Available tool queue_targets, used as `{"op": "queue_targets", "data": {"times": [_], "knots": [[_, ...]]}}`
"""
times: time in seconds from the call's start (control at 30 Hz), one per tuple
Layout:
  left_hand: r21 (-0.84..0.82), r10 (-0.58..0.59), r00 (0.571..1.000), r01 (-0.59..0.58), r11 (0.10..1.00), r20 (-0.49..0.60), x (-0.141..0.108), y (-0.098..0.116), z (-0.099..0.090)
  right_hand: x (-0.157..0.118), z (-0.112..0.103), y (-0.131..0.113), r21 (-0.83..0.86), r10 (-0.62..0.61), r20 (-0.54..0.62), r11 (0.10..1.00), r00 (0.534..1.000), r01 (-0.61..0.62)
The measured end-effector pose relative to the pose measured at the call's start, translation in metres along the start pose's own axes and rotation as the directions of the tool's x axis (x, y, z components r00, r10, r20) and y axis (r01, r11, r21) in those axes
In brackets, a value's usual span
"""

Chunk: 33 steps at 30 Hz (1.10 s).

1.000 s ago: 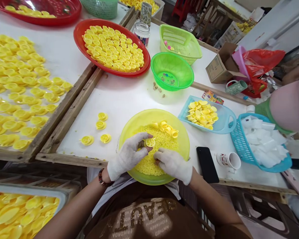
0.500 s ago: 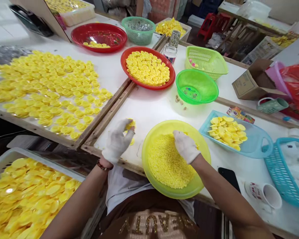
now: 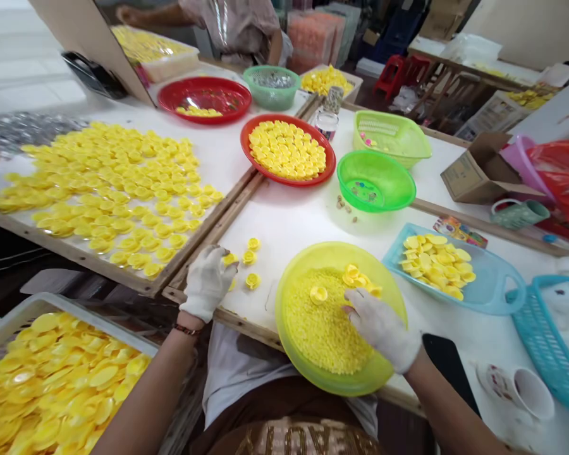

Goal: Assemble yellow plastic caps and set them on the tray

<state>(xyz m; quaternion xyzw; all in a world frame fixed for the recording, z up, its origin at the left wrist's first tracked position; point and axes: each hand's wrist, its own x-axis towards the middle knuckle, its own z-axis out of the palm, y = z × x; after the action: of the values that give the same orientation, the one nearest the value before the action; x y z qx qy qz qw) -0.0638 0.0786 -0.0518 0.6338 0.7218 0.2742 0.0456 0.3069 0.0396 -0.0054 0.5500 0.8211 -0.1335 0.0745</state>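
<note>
White gloves cover both hands. My left hand is at the table's front edge, its fingers curled round yellow cups that partly show at the fingertips. Just right of it, several loose yellow cups lie on the white table. My right hand is over the right part of a yellow bowl, fingers apart, nothing seen in them. Small yellow beads fill the bowl's bottom. One cup rests on the beads, and a cluster of cups lies beyond my right fingertips.
Many yellow cups cover the left table. Behind the bowl stand a red plate of cups and a green bowl. Rightward are a blue tray, a phone and a mug. A person is at the back.
My right hand has drawn back toward the bowl's right side, exposing cups on the beads. My left hand has shifted left; more cups show beside it. A person has come into view at the back.
</note>
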Motion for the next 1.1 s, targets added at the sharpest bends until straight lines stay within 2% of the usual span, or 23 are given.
{"op": "queue_targets", "data": {"times": [0.07,0.13,0.17,0.23,0.3,0.33,0.37,0.4,0.47,0.57,0.7,0.8,0.9,1.0,1.1], "knots": [[-0.090,0.073,0.994,-0.080,0.993,-0.080,-0.009,0.027,-0.005,-0.005,-0.005,-0.001,0.028,0.037,0.108,0.999,0.993,-0.040],[-0.217,0.189,0.976,-0.208,0.954,-0.107,-0.018,0.062,-0.005,-0.009,-0.005,-0.006,0.097,-0.028,0.214,0.995,0.976,0.007],[-0.287,0.267,0.960,-0.278,0.917,-0.079,-0.023,0.080,-0.003,-0.011,-0.003,-0.009,0.140,-0.073,0.243,0.989,0.967,0.040],[-0.376,0.437,0.897,-0.382,0.844,0.069,-0.031,0.117,0.004,-0.016,0.002,-0.011,0.218,-0.143,0.258,0.972,0.956,0.086],[-0.341,0.546,0.781,-0.445,0.828,0.304,-0.036,0.148,0.014,-0.019,0.007,-0.010,0.283,-0.179,0.235,0.953,0.955,0.109],[-0.275,0.540,0.731,-0.464,0.842,0.417,-0.036,0.161,0.019,-0.021,0.008,-0.007,0.320,-0.198,0.209,0.939,0.958,0.124],[-0.201,0.508,0.699,-0.477,0.856,0.503,-0.036,0.171,0.024,-0.021,0.009,-0.004,0.356,-0.215,0.176,0.924,0.960,0.142],[-0.140,0.472,0.687,-0.482,0.865,0.553,-0.035,0.177,0.028,-0.022,0.008,-0.002,0.390,-0.228,0.138,0.907,0.964,0.159],[-0.094,0.439,0.693,-0.476,0.875,0.572,-0.032,0.183,0.034,-0.020,0.004,0.002,0.436,-0.235,0.067,0.881,0.970,0.184],[-0.115,0.445,0.694,-0.468,0.876,0.566,-0.033,0.179,0.039,-0.013,-0.004,-0.002,0.457,-0.193,-0.075,0.865,0.978,0.206],[-0.242,0.455,0.704,-0.387,0.890,0.546,-0.040,0.170,0.040,-0.002,-0.011,-0.014,0.467,-0.151,-0.353,0.826,0.923,0.315],[-0.357,0.455,0.718,-0.299,0.885,0.527,-0.044,0.166,0.040,-0.001,-0.012,-0.012,0.480,-0.110,-0.413,0.817,0.904,0.319],[-0.446,0.456,0.743,-0.236,0.863,0.490,-0.045,0.164,0.036,-0.007,-0.011,-0.001,0.474,-0.060,-0.342,0.851,0.938,0.228],[-0.515,0.451,0.778,-0.195,0.835,0.437,-0.045,0.162,0.033,-0.015,-0.004,0.007,0.383,-0.042,-0.122,0.920,0.992,0.086],[-0.567,0.473,0.789,-0.197,0.800,0.392,-0.045,0.161,0.031,-0.019,0.005,0.002,0.303,-0.057,0.056,0.952,0.997,0.038]]}}
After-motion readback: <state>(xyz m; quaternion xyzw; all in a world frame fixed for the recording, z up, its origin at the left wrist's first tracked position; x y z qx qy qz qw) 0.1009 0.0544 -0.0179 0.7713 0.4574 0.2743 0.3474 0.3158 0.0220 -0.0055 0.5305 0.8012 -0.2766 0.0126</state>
